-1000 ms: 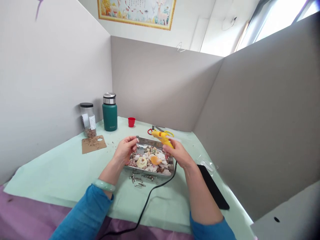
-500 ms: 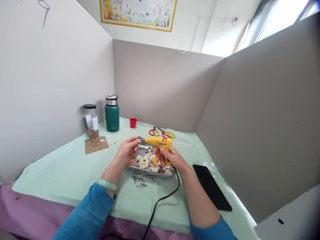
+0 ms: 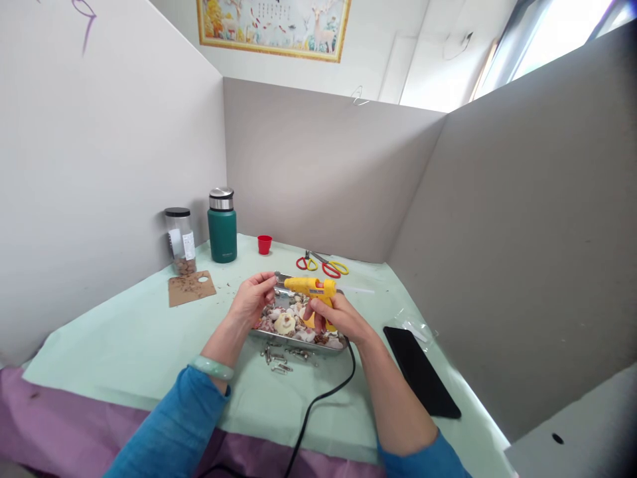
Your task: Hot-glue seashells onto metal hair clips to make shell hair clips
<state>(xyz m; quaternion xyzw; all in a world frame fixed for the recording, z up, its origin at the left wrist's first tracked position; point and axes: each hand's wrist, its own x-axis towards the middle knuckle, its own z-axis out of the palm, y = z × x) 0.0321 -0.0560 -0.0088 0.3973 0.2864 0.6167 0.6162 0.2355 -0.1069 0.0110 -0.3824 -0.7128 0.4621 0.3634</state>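
A yellow glue gun (image 3: 311, 287) is gripped in my right hand (image 3: 341, 317), its nozzle pointing left and a clear glue stick out of its back. My left hand (image 3: 255, 299) pinches something small at its fingertips, too small to make out, right by the nozzle. Below both hands lies a metal tray (image 3: 298, 342) filled with shells (image 3: 284, 323) and small stones. Several small metal pins (image 3: 279, 358) are scattered on the green cloth in front of the tray.
Further back stand a clear jar (image 3: 180, 242), a green bottle (image 3: 222, 229) and a red cup (image 3: 265, 245). Scissors (image 3: 331, 267) lie behind the tray. Brown cardboard (image 3: 192, 289) is at the left, a black slab (image 3: 422, 372) at the right. The gun's black cord (image 3: 318, 398) runs toward me.
The glue gun has shifted slightly left and down in my right hand, its nozzle lower beside my left fingertips. My left hand has hardly moved.
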